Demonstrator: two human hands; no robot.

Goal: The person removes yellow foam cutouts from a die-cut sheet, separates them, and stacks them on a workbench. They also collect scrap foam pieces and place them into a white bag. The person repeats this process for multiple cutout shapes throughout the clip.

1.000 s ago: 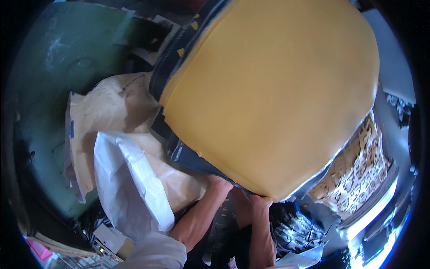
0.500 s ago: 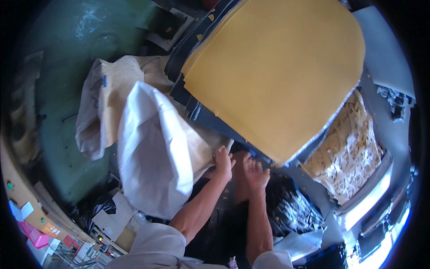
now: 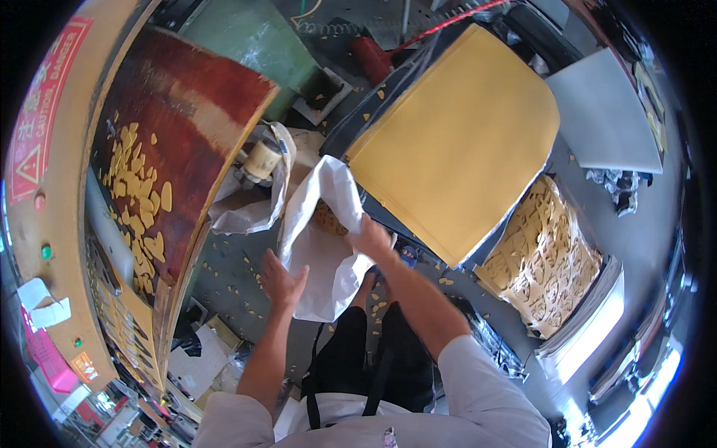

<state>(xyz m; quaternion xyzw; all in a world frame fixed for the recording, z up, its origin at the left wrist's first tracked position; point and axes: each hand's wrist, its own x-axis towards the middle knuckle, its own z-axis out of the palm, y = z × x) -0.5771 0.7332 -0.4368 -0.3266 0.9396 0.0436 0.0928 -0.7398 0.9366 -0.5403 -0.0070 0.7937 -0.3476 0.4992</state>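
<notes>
Holding the white sack open on the floor beside the yellow sheet.
Right hand pinches the rim; left hand, fingers spread, presses the side. Best keep the mouth wide.

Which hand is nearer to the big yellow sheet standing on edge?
Right. The right hand grips the white sack's rim close below the yellow sheet's lower edge. The left hand is open at the sack's far side, farther from the sheet.
</notes>
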